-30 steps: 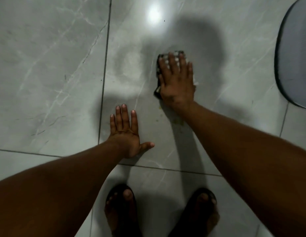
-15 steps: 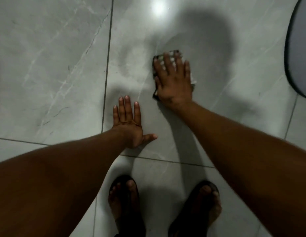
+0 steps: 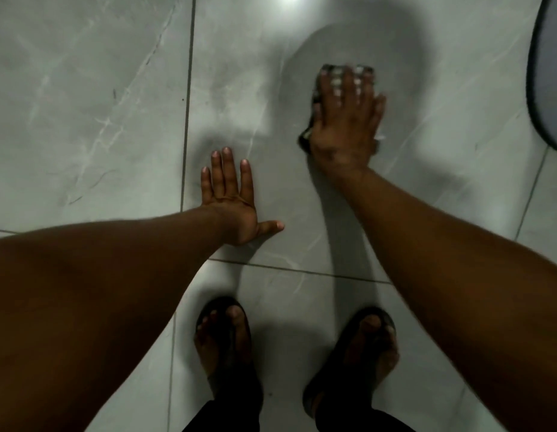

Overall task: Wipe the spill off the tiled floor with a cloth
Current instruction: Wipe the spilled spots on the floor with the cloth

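My right hand [image 3: 345, 132] lies flat on a dark cloth [image 3: 331, 71] with a pale check pattern, pressing it to the grey marbled floor tile [image 3: 240, 57]. Only the cloth's far edge and left side show past my fingers. A dull wet smear [image 3: 227, 95] marks the tile to the left of the cloth. My left hand [image 3: 233, 201] rests flat on the same tile, fingers spread, holding nothing, nearer to me and left of the cloth.
My two feet in dark sandals [image 3: 227, 344] [image 3: 361, 350] stand on the nearer tile. A round dark-rimmed grey object [image 3: 551, 73] sits at the right edge. Grout lines [image 3: 187, 120] run along the floor. A light glare [image 3: 289, 0] shows at the top.
My right hand has slid the cloth to the right across the tile. My left hand stays planted in the same spot.
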